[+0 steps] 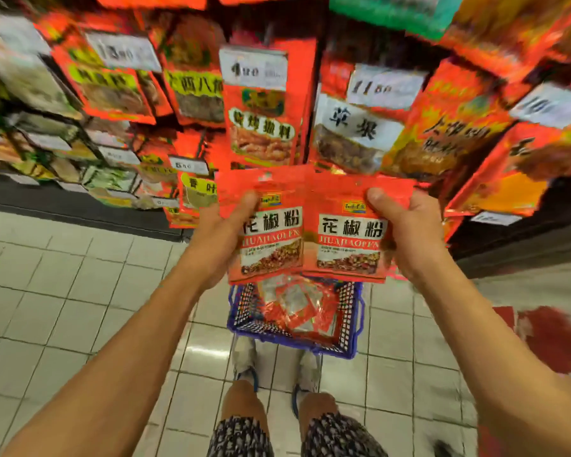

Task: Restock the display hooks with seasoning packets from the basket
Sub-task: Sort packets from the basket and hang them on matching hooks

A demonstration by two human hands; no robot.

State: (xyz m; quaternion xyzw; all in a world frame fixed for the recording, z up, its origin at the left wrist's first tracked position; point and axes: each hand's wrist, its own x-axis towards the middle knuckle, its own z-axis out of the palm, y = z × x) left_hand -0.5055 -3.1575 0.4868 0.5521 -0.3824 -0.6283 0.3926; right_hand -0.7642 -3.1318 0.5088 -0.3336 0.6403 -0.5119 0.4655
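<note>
While both arms reach forward above the basket (294,328), each hand pinches red seasoning packets by the upper corner; the left hand (226,239) has its thumb laid across the front of the left packets (271,239), fingers hidden behind, and the right hand (406,232) presses its thumb on the top of the right packets (350,242) in the same way; the two bunches overlap slightly at their inner edges, held upright and facing the camera. Directly below them the blue basket sits on the tiled floor (63,275), just ahead of the person's shoes (244,357), with more red packets (297,308) heaped loosely inside. Beyond the basket the display (261,103) rises close, crowded with hanging red bags and white price tags (253,69); the bags nearest the held packets hang just behind their top edges, leaving little gap. Left of the basket the floor runs open to the dark base of the display; right of it a red patch (551,338) marks the tiles.
</note>
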